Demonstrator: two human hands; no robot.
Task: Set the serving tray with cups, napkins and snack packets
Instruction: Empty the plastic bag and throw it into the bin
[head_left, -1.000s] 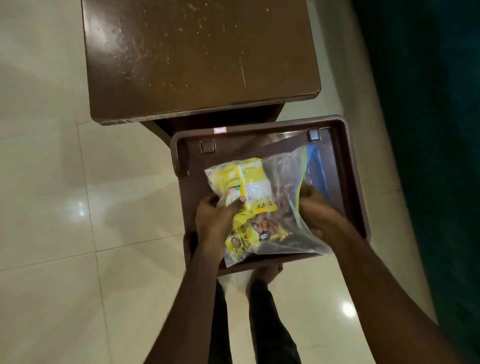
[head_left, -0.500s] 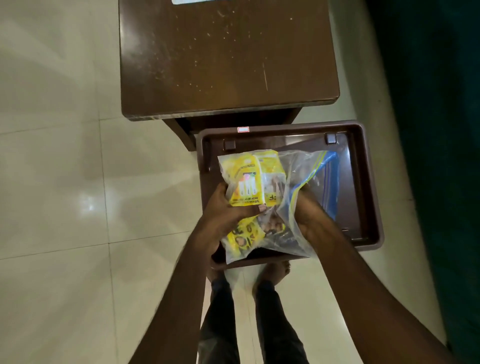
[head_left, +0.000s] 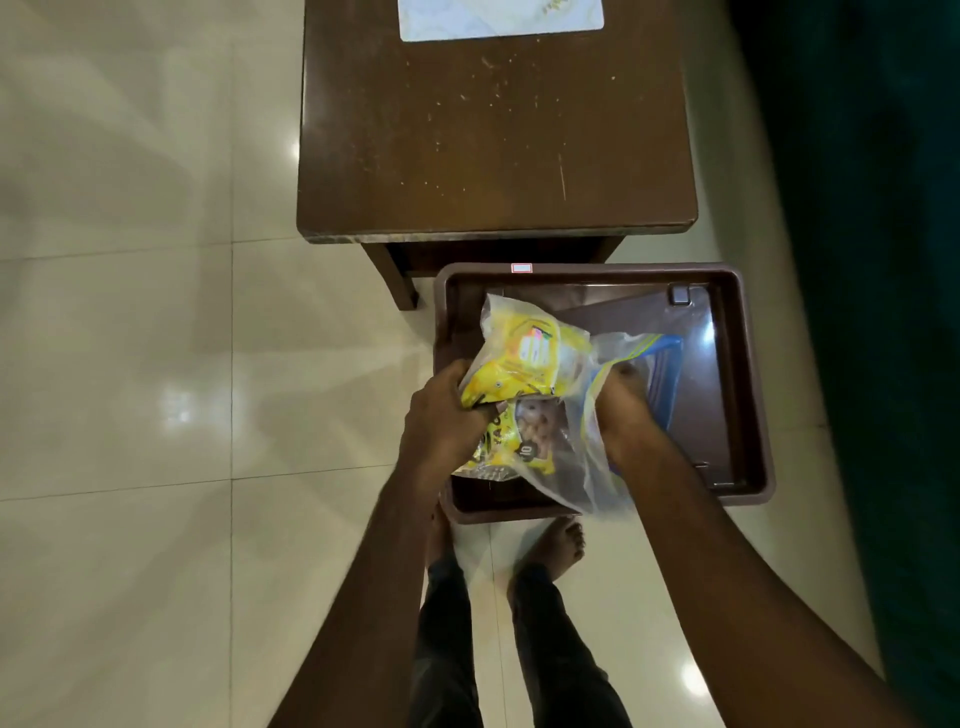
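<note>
A brown plastic serving tray (head_left: 748, 374) sits low in front of me, below the table's near edge. Over it I hold a clear zip bag (head_left: 576, 457) with a blue-striped seal. Yellow snack packets (head_left: 524, 358) fill the bag's left part, one tipped up at the top and another lower down showing round snacks. My left hand (head_left: 441, 421) grips the packets through the plastic at the bag's left side. My right hand (head_left: 623, 410) grips the bag's right side near its opening. Part of the tray floor is hidden by the bag.
A dark brown wooden table (head_left: 493, 135) stands just beyond the tray, with a pale mat (head_left: 498, 18) at its far end. Glossy cream floor tiles (head_left: 156, 364) lie to the left. A dark green curtain (head_left: 883, 260) runs along the right. My bare feet (head_left: 556, 545) stand below the tray.
The bag has been lifted and tilted, so the upper yellow packet now points up and left. Both hands moved closer together on the bag. My view shifted toward the table.
</note>
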